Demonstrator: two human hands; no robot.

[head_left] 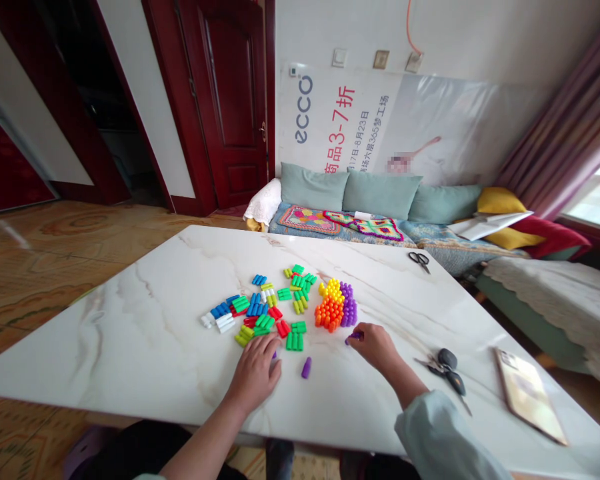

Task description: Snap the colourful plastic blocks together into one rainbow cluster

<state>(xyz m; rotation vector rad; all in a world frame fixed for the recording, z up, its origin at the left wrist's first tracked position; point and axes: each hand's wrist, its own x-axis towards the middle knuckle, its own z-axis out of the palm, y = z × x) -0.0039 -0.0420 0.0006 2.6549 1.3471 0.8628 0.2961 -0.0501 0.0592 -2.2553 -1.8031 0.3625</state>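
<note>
My right hand point(373, 345) pinches a small purple plastic peg point(351, 338) just above or on the table, right of the standing pegs. Closest to it is a block of upright purple pegs point(349, 305), touching orange pegs point(329, 313) and yellow pegs point(332, 289). My left hand point(257, 371) rests palm down, fingers slightly apart, at the near edge of the loose pieces. A purple bit point(275, 355) shows between its thumb and fingers; whether it is gripped is unclear. Between both hands lies a single purple peg point(307, 368).
Small groups of green pieces point(295, 341), blue pieces point(257, 305), white pieces point(225, 323) and red pieces point(283, 329) lie scattered on the marble-patterned table point(145, 333). At right are black scissors point(419, 261), keys point(447, 370) and a phone point(530, 397). A sofa point(430, 235) stands behind.
</note>
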